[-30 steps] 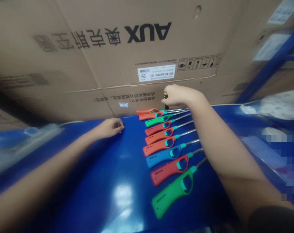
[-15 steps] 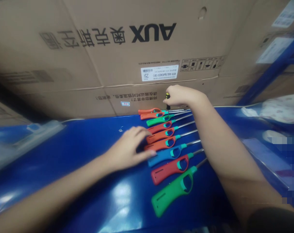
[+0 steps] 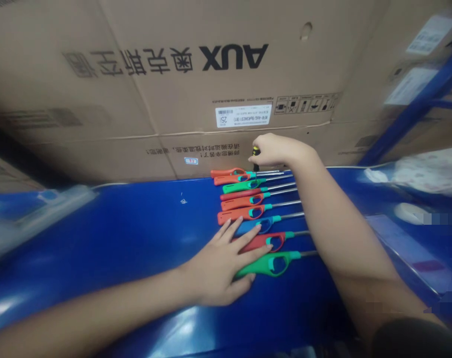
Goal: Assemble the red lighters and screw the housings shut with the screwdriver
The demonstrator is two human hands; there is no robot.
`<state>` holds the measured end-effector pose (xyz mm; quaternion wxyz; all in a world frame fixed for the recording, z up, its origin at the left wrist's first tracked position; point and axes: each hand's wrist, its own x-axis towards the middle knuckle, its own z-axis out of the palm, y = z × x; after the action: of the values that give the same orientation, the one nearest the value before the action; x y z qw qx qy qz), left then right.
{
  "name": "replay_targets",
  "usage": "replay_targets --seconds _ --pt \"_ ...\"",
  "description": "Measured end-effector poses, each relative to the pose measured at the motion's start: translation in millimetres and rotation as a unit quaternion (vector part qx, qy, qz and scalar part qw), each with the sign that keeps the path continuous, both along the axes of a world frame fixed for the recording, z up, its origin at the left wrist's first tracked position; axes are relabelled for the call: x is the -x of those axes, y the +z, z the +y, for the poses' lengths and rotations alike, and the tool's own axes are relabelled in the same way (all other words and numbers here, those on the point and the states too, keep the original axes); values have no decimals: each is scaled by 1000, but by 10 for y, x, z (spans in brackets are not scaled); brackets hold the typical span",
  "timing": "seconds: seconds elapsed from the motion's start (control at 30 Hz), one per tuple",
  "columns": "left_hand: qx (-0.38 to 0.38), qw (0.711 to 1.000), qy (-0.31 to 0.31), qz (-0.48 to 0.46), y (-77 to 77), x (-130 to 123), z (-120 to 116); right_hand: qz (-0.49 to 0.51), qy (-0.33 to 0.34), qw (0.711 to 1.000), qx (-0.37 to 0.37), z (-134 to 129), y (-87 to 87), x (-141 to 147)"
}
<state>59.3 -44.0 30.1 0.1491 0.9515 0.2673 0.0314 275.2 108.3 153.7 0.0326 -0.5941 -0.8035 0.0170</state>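
Note:
A row of gas lighters with long metal nozzles lies side by side on a blue surface (image 3: 147, 228). My left hand (image 3: 222, 271) is spread flat over the near ones. Its fingers rest across a blue lighter (image 3: 244, 227), a red lighter (image 3: 261, 242) and the nearest green lighter (image 3: 263, 265), whose handle ends are partly covered. At the far end my right hand (image 3: 276, 149) is closed round a screwdriver (image 3: 256, 163) with a black and yellow handle. The screwdriver stands upright, its shaft pointing down at the far green lighter (image 3: 235, 187); whether the tip touches is unclear.
A large cardboard box (image 3: 166, 99) with upside-down print rises behind the row. To the right lie a white mouse-like object (image 3: 410, 213), a flat clear-covered item (image 3: 405, 248) and a pale bundle (image 3: 430, 171). Clear plastic (image 3: 58, 214) lies on the left; a blue post (image 3: 415, 94) slants at right.
My left hand has moved from the middle lighters toward me and spread out. The near green, red and blue lighters now lie closer together and straighter. My right hand keeps its place with the screwdriver.

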Motion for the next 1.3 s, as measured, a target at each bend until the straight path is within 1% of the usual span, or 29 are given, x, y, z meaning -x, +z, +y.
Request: replay_targets --seconds 0.07,0.13,0.2,0.23,0.3,0.37,0.43,0.5,0.53,0.6,0.67,0.77,0.9,0.97,1.03,1.13,1.23,1.3 --pt "0 1000 3 -18 6 12 -2 32 2 999 -34 -53 57 -28" --pt "7 999 3 -40 41 20 -1 85 14 992 -90 -104 114 -43" --pt "5 997 11 -77 92 18 70 149 39 977 -147 -128 145 -32" --pt "-2 995 18 -102 116 16 150 180 53 968 -168 -124 146 -15" --pt "-31 984 43 -170 142 18 406 236 62 949 -199 -85 117 32" --pt "-63 968 91 -227 126 39 760 275 52 933 -225 -16 59 85" --pt "-83 949 165 -257 69 82 1132 293 36 922 -251 60 -8 126" --pt "-94 937 209 -265 -10 135 1437 295 34 914 -278 125 -66 142" --pt "-96 933 225 -266 -51 159 1546 294 39 911 -289 150 -88 141" --pt "-94 931 234 -264 -124 189 1666 294 45 906 -303 187 -121 126" --pt "-87 933 230 -263 -182 195 1679 297 44 903 -309 208 -141 108" --pt "-81 936 219 -263 -237 177 1607 304 49 902 -303 222 -166 111" --pt "-78 939 208 -262 -273 155 1533 327 44 909 -255 224 -221 208" --pt "-79 938 210 -265 -285 155 1529 354 47 907 -223 227 -268 289" --pt "-82 934 218 -270 -296 162 1537 386 52 899 -202 238 -324 374" --pt "-84 927 239 -277 -313 171 1554 400 52 891 -207 272 -405 472" --pt "-82 921 262 -276 -325 171 1566 385 63 895 -215 319 -451 511" --pt "-79 920 272 -271 -326 164 1571 375 78 899 -214 352 -449 517"
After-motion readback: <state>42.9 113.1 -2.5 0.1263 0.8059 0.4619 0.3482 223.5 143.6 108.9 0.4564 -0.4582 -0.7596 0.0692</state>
